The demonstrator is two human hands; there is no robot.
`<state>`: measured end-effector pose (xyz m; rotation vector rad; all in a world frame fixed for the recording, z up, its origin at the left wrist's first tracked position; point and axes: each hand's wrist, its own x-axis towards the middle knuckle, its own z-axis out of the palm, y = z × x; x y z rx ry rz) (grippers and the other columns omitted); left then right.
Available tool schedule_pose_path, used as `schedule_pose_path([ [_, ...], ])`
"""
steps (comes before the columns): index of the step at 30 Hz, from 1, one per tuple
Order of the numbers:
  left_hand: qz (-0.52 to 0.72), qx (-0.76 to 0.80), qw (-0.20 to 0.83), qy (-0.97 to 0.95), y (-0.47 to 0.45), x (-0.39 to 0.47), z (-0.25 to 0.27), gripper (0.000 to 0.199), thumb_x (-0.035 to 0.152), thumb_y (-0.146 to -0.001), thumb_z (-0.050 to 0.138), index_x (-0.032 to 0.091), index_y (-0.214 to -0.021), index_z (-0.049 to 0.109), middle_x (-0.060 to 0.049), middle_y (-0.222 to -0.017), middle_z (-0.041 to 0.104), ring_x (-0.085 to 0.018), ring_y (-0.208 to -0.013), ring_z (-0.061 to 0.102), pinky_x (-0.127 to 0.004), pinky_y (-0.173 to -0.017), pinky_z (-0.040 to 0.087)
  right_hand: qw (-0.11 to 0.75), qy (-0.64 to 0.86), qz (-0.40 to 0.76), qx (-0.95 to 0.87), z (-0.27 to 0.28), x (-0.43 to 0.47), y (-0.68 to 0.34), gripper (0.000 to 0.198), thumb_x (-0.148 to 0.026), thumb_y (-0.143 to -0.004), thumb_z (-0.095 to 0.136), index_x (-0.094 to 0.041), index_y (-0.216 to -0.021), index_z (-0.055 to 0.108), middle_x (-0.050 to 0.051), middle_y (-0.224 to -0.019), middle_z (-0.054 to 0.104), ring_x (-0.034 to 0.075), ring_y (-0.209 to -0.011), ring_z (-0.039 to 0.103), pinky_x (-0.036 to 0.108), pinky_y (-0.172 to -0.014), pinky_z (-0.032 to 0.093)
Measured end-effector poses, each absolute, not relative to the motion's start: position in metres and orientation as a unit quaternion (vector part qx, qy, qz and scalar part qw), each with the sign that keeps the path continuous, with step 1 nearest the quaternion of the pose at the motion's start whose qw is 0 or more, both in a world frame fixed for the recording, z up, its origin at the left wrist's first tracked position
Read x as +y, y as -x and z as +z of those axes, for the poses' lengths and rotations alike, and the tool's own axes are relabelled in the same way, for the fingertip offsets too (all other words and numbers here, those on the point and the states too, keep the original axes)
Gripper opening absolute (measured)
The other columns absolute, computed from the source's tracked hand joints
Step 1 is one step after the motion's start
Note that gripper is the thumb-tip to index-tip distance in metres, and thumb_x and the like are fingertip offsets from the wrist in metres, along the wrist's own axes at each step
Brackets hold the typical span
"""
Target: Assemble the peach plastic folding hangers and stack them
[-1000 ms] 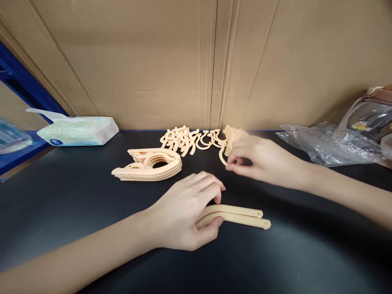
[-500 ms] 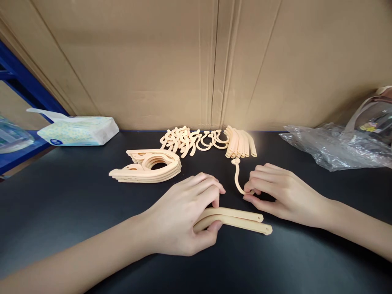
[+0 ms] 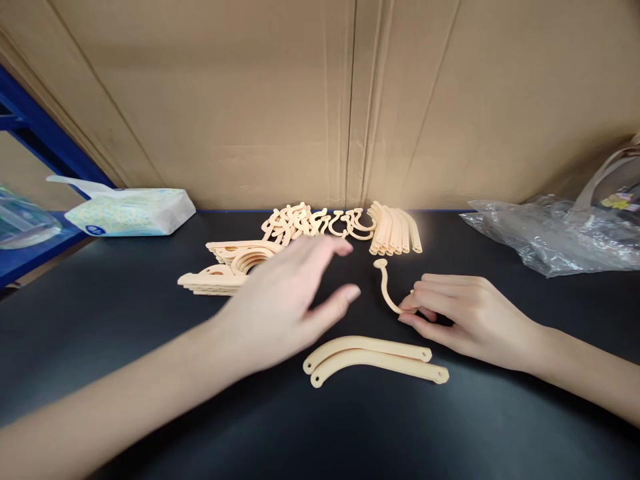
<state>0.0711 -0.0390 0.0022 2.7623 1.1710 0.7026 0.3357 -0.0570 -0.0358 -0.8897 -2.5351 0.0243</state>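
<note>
My right hand [image 3: 463, 319] pinches the lower end of a curved cream plastic hook [image 3: 385, 287], whose flat round head points away from me. My left hand [image 3: 287, 303], slightly blurred, is raised over the table with thumb and fingers apart and nothing between them. In front of it two bent plastic hanger arms [image 3: 370, 358] lie side by side, with small holes at their ends. Behind my left hand is a stack of flat hanger-shaped pieces [image 3: 213, 280], partly hidden by the hand.
Loose hooks [image 3: 290, 223] are heaped at the back of the black table [image 3: 500, 427]. More hanger arms [image 3: 393, 230] lie bundled beside them. A tissue pack [image 3: 130, 212] sits back left, clear plastic wrapping [image 3: 540, 233] back right. Cardboard [image 3: 225, 100] stands behind.
My left hand has let go of the two hanger arms and moved up and away, fingers opening. The arms stay on the table. My right hand keeps its pinch on the hook.
</note>
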Motion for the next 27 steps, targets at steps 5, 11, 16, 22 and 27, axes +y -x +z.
schedule_pose_path([
  [5,0.158,0.548,-0.028,-0.821,-0.045,0.025,0.036,0.047,0.053,-0.09,0.041,0.018,-0.119,0.053,-0.011,-0.121,0.062,-0.031,-0.112,0.058,-0.045,-0.094,0.044,0.227,0.336,0.022,-0.914,-0.035,-0.058,-0.336,0.013,-0.017,-0.091,0.053,-0.019,-0.082,0.062,-0.003,-0.062,0.053,0.009,-0.059,0.051,0.021,-0.057,0.036],
  [11,0.023,0.658,0.023,-0.753,-0.018,0.099,0.047,0.053,0.058,-0.079,0.046,0.017,-0.108,0.063,-0.012,-0.115,0.066,-0.033,-0.104,0.061,-0.037,-0.081,0.044,0.219,0.357,0.053,-0.907,-0.036,-0.058,-0.337,0.012,-0.018,-0.091,0.054,-0.019,-0.083,0.062,-0.004,-0.061,0.053,0.009,-0.058,0.051,0.022,-0.058,0.038],
  [16,-0.046,0.667,0.126,-0.733,-0.019,0.112,0.046,0.051,0.061,-0.065,0.056,0.016,-0.084,0.067,-0.014,-0.098,0.07,-0.03,-0.09,0.063,-0.031,-0.066,0.042,0.222,0.355,0.06,-0.906,-0.036,-0.058,-0.337,0.011,-0.017,-0.091,0.054,-0.019,-0.084,0.063,-0.004,-0.061,0.052,0.008,-0.057,0.049,0.021,-0.057,0.037],
  [22,-0.055,0.65,0.166,-0.739,-0.018,0.12,0.041,0.038,0.051,-0.057,0.061,0.019,-0.077,0.068,-0.011,-0.096,0.071,-0.028,-0.089,0.062,-0.029,-0.059,0.04,0.223,0.362,0.067,-0.903,-0.037,-0.057,-0.338,0.01,-0.019,-0.091,0.055,-0.019,-0.084,0.063,-0.004,-0.062,0.051,0.008,-0.057,0.05,0.021,-0.057,0.037],
  [27,-0.036,0.655,0.167,-0.736,-0.015,0.125,0.037,0.028,0.043,-0.056,0.059,0.02,-0.069,0.068,-0.01,-0.087,0.071,-0.028,-0.087,0.062,-0.028,-0.056,0.038,0.227,0.362,0.066,-0.902,-0.037,-0.057,-0.338,0.01,-0.02,-0.091,0.055,-0.019,-0.085,0.064,-0.004,-0.061,0.051,0.008,-0.056,0.05,0.021,-0.057,0.038],
])
